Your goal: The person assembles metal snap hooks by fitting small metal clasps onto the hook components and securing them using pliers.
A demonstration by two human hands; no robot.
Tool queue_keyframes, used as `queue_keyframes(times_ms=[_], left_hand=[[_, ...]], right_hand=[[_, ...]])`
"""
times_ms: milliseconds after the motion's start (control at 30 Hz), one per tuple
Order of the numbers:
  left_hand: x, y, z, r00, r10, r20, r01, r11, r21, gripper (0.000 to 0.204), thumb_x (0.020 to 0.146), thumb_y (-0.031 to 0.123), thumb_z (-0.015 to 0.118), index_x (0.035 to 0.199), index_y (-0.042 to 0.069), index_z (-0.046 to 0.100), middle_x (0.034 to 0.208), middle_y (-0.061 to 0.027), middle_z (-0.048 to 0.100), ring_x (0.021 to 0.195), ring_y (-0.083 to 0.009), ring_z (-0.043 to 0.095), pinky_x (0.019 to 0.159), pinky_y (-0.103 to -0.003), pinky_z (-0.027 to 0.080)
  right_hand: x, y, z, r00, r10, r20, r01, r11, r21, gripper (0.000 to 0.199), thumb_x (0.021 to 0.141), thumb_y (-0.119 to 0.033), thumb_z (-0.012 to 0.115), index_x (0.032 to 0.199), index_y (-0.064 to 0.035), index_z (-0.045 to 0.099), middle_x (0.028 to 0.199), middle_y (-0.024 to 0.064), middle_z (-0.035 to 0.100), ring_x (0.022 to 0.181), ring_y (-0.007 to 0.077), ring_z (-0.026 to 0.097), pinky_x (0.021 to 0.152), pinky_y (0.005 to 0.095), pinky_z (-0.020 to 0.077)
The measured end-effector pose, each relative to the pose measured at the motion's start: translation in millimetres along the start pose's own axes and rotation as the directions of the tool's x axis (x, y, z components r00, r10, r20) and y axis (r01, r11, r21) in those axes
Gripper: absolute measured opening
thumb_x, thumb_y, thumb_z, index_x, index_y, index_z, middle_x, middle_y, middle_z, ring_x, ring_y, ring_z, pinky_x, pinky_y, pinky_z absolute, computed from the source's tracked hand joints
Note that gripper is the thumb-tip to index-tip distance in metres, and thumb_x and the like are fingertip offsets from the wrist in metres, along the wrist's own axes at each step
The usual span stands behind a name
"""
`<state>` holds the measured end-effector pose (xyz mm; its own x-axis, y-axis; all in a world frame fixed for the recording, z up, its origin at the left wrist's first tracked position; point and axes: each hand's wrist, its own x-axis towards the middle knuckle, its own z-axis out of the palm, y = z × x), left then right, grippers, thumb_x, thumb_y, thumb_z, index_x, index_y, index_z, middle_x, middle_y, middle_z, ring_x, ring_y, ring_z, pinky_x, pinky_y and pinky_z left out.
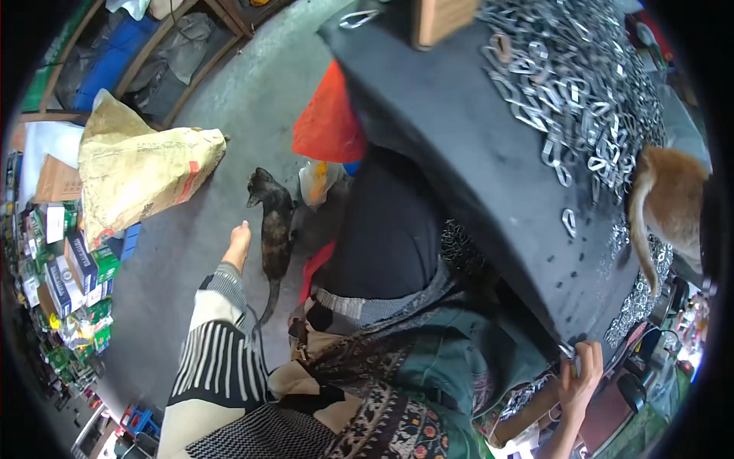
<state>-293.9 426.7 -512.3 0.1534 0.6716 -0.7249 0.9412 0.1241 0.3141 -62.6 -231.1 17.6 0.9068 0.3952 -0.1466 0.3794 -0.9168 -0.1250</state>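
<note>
My left hand (238, 246), at the end of a black-and-cream patterned sleeve, reaches out over the floor. It is seen edge-on, with a fingertip stretched forward and nothing visible in it. Just right of it stands a dark mottled cat (274, 222). At the near right corner of a dark-covered table (459, 145), my right hand (582, 373) is closed round a small thing with a shiny metal end; the fingers hide its kind. Many metal snap hooks (569, 84) are heaped across the far part of the table, and a single snap hook (569, 222) lies apart from them.
An orange cat (673, 199) is at the table's right side. A wooden block (443, 21) sits at the table's far edge, and a red-orange bag (329, 118) hangs below. To the left are a yellowish woven sack (145, 164) and stacked small boxes (73, 271).
</note>
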Motion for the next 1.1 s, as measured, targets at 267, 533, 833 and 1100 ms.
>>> queue_keyframes(times_ms=[267,533,833,1100], left_hand=[[74.5,-13.6,90.4,0.966,-0.069,0.249,0.125,0.968,-0.217,0.048,0.099,0.045,0.044,0.12,0.007,0.063,0.107,-0.0071,0.066,0.085,-0.0227,0.06,0.068,-0.035,0.044],[43.2,43.2,124.6,0.832,0.045,0.553,0.362,0.71,-0.603,0.086,0.099,0.066,0.035,0.147,-0.005,0.039,0.144,-0.0229,0.051,0.135,-0.0353,0.047,0.111,-0.043,0.038],[54.9,138.3,151.6,0.936,0.207,0.286,0.113,0.594,-0.797,0.038,0.103,0.031,0.049,0.117,-0.001,0.062,0.105,-0.0113,0.068,0.081,-0.022,0.071,0.064,-0.031,0.056],[-130.6,235.8,90.4,0.894,0.442,-0.07,-0.364,0.626,-0.69,0.037,0.105,0.033,0.048,0.101,0.002,0.068,0.091,-0.0051,0.066,0.072,-0.0122,0.061,0.066,-0.026,0.049]], right_hand=[[-14.9,16.6,-2.9,0.972,0.232,0.035,-0.227,0.968,-0.108,0.018,0.085,-0.011,0.062,0.095,0.0014,0.053,0.084,0.0188,0.049,0.076,0.0378,0.049,0.071,0.0431,0.0419],[-18.7,11.0,-9.5,0.949,0.313,0.045,-0.309,0.948,-0.081,0.03,0.093,-0.024,0.059,0.102,0.0042,0.053,0.086,0.0229,0.05,0.076,0.0407,0.051,0.071,0.0465,0.0418],[-10.6,11.1,9.2,0.965,0.253,0.065,-0.247,0.964,-0.094,0.025,0.091,-0.018,0.057,0.098,0.0045,0.05,0.082,0.0242,0.047,0.074,0.0447,0.048,0.067,0.0483,0.0398],[-11.4,-6.4,15.6,0.961,0.244,-0.128,-0.253,0.965,-0.061,0.016,0.079,-0.007,0.065,0.086,0.0004,0.052,0.077,0.018,0.048,0.068,0.0397,0.049,0.061,0.0444,0.0394]])
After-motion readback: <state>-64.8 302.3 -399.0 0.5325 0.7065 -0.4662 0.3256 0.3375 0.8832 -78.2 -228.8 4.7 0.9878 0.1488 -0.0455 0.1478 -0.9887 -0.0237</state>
